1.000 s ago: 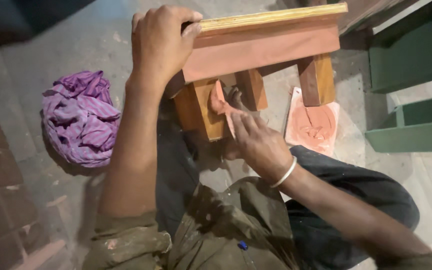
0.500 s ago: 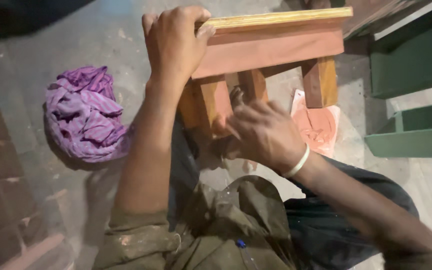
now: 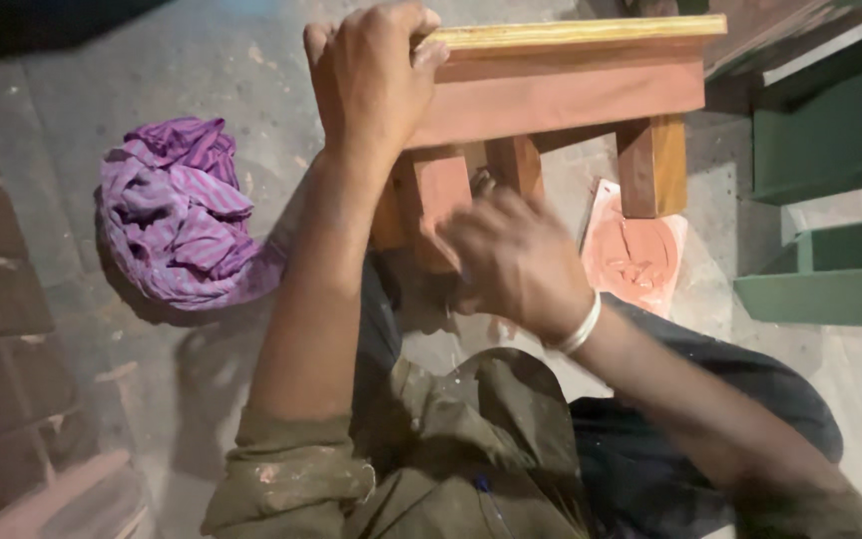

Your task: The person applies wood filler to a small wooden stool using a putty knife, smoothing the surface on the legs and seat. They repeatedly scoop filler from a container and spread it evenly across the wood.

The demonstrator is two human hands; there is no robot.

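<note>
Stool (image 3: 561,90) stays clamped in my left hand (image 3: 371,80); my right hand (image 3: 516,260) has slid along its leg (image 3: 441,200), fingers curled, perhaps pinching something.

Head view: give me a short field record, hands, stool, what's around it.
left hand: grips top edge of the small reddish-brown wooden stool
right hand: at a stool leg, blurred; what it holds cannot be told
floor, left: crumpled purple striped cloth
floor, right: flat sheet smeared with reddish paste, under a leg
far right: green painted wooden pieces
</note>
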